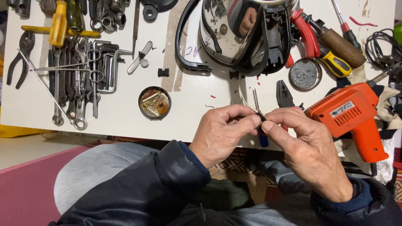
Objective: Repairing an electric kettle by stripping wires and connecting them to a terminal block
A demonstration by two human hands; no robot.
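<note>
your left hand (222, 132) and right hand (299, 144) meet at the near edge of the white desk (125, 113), fingertips almost touching. between them you pinch a small dark part (262, 117) joined to a pale wire (242, 95); both sets of fingers are closed on it, left thumb and forefinger from the left, right thumb and forefinger from the right. a blue-handled piece (263, 139) shows just below the pinch, but i cannot tell which hand carries it.

the wire runs up and away from your fingers in a curve towards the shiny metal kettle (238, 31), so its long axis lies roughly away from you, with the held end nearest. neither hand is clearly closer; the part sits midway.

noted around the hands: dark pliers (284, 95) just beyond your right fingers, an orange soldering gun (354, 115) close to your right, a small round tin of bits (154, 102) to your left, and a row of spanners (73, 83) well apart at the far left.
</note>
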